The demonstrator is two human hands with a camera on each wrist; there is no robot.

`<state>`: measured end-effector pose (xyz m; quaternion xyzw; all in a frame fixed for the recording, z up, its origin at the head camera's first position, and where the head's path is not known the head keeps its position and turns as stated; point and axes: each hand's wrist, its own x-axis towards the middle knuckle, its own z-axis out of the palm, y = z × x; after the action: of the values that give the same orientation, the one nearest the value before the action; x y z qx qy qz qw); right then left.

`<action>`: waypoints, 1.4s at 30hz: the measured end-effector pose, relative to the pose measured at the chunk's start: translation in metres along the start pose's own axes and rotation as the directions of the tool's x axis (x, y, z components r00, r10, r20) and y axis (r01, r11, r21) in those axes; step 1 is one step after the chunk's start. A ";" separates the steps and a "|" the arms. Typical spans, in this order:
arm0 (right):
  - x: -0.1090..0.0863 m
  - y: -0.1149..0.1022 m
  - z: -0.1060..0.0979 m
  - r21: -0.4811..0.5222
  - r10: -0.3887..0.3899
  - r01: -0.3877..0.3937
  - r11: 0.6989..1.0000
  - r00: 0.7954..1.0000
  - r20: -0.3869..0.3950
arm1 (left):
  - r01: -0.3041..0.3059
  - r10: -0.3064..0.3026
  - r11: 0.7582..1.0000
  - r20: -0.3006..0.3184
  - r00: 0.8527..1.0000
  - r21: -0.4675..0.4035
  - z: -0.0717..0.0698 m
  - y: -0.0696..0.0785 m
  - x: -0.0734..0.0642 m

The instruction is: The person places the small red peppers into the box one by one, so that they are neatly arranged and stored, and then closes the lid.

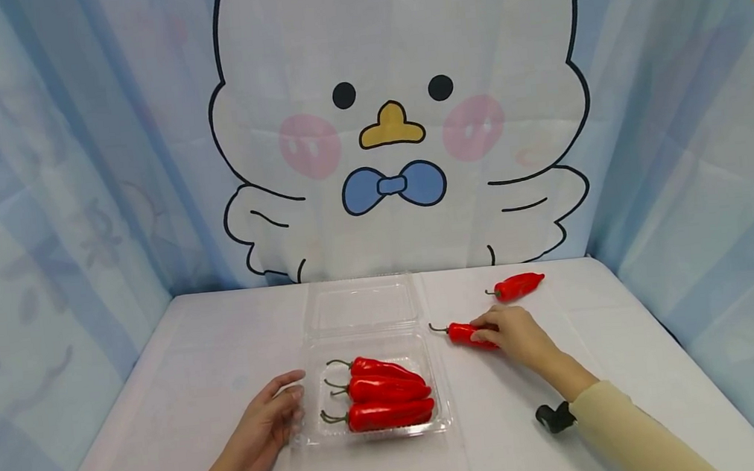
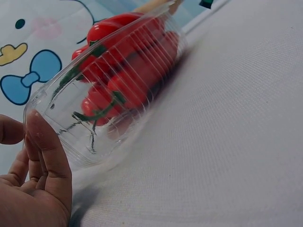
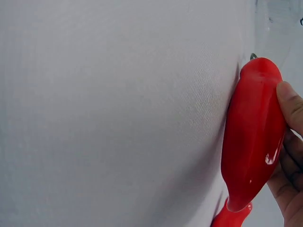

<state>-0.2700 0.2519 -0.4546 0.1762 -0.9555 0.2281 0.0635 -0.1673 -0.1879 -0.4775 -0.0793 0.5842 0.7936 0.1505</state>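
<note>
A pale blue curtain hung beyond both hands and to either side of them, printed with a large white cartoon bird straight ahead. Below it, a white table spread under and around the hands. The clear container sat on it between the two hands, just right of the left one; its transparent lid lay folded back, farther from the left hand than the base.

A light yellow sleeve covered the right forearm behind the wrist. The left hand was at the container's near-left side, thumb and forefinger tips close together at the rim; whether they pinched it or merely touched it, I could not tell. The right hand pinched a held pepper between thumb and fingers, its green stem pointing leftward out of the grip, to the right of the container.

Glossy red peppers lay side by side in the base, right of the left hand, stems toward it; three bodies showed plainly from the head, the full count unclear. One lone pepper rested on the table just beyond the right hand. Smallest, a black object showed beside the right cuff.
</note>
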 end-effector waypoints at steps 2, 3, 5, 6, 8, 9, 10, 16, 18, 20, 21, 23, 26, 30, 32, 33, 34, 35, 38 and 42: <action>0.000 0.002 0.000 0.013 0.013 -0.013 1.000 1.000 -0.008 | -0.002 0.002 1.000 0.001 1.000 0.000 0.000 0.000 0.000; 0.000 0.003 0.000 0.019 0.012 -0.011 1.000 1.000 -0.013 | -0.002 0.002 1.000 0.001 1.000 0.000 0.000 0.000 0.000; 0.000 0.004 0.001 0.033 0.013 -0.012 0.999 1.000 -0.021 | -0.002 0.002 1.000 0.002 1.000 0.002 0.001 0.000 0.000; 0.000 0.005 0.001 0.040 0.010 -0.009 0.999 1.000 -0.026 | -0.001 0.001 1.000 0.001 1.000 0.003 0.001 0.000 0.000; 0.000 0.007 0.001 0.052 0.004 -0.003 0.999 0.999 -0.033 | 0.000 0.000 1.000 0.000 1.000 0.003 0.001 0.000 0.000; 0.000 0.007 0.001 0.062 0.005 -0.002 0.998 0.999 -0.036 | -0.001 0.001 1.000 -0.001 1.000 0.004 0.000 0.000 0.000; 0.000 0.007 0.001 0.068 0.010 -0.007 0.998 0.999 -0.039 | -0.001 0.001 1.000 -0.001 1.000 0.005 0.000 0.000 0.000; 0.000 0.004 -0.003 0.078 0.014 -0.010 0.997 0.999 -0.042 | -0.001 0.001 1.000 0.001 1.000 0.013 -0.001 0.002 -0.001; 0.000 0.003 -0.004 0.083 0.009 -0.005 0.997 0.999 -0.044 | -0.001 0.001 1.000 0.003 1.000 0.017 -0.001 0.003 -0.001; 0.000 0.002 -0.006 0.091 0.003 0.002 0.996 0.999 -0.051 | -0.002 0.002 1.000 0.004 1.000 0.020 0.000 0.003 -0.001; 0.001 0.001 -0.006 0.093 0.003 0.002 0.996 0.998 -0.056 | -0.002 0.002 1.000 0.004 1.000 0.020 0.000 0.003 -0.001; 0.002 0.000 -0.008 0.103 0.003 0.005 0.995 0.997 -0.072 | -0.002 0.002 1.000 0.004 1.000 0.022 0.000 0.003 -0.001; 0.004 -0.002 -0.010 0.117 0.019 -0.008 0.993 0.995 -0.097 | -0.001 0.001 1.000 0.003 1.000 0.022 0.000 0.003 0.000; 0.007 -0.009 -0.014 0.141 0.034 -0.017 0.990 0.992 -0.117 | 0.001 -0.001 1.000 -0.003 1.000 0.014 0.000 0.003 0.000; 0.009 -0.013 -0.015 0.148 0.033 -0.015 0.989 0.992 -0.122 | 0.000 0.000 1.000 -0.007 1.000 0.010 0.000 0.003 0.000; 0.010 -0.016 -0.016 0.157 0.029 -0.010 0.988 0.992 -0.119 | -0.002 0.002 1.000 -0.007 1.000 0.009 0.000 0.003 0.000; 0.011 -0.019 -0.017 0.164 0.027 -0.008 0.986 0.993 -0.116 | -0.002 0.002 1.000 -0.006 1.000 0.009 0.000 0.003 0.000; 0.012 -0.022 -0.018 0.171 0.026 -0.006 0.985 0.993 -0.112 | -0.003 0.003 1.000 -0.004 1.000 0.009 0.000 0.003 0.000; 0.015 -0.030 -0.020 0.198 0.022 -0.003 0.980 0.995 -0.098 | -0.004 0.004 1.000 0.006 1.000 0.009 -0.001 0.003 0.001; 0.020 -0.042 -0.021 0.224 0.002 0.017 0.975 0.996 -0.085 | -0.002 0.002 1.000 0.012 1.000 0.009 0.000 0.002 0.000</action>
<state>-0.2727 0.2205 -0.4147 0.1763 -0.9194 0.3414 0.0843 -0.1684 -0.1889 -0.4757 -0.0732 0.5867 0.7917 0.1537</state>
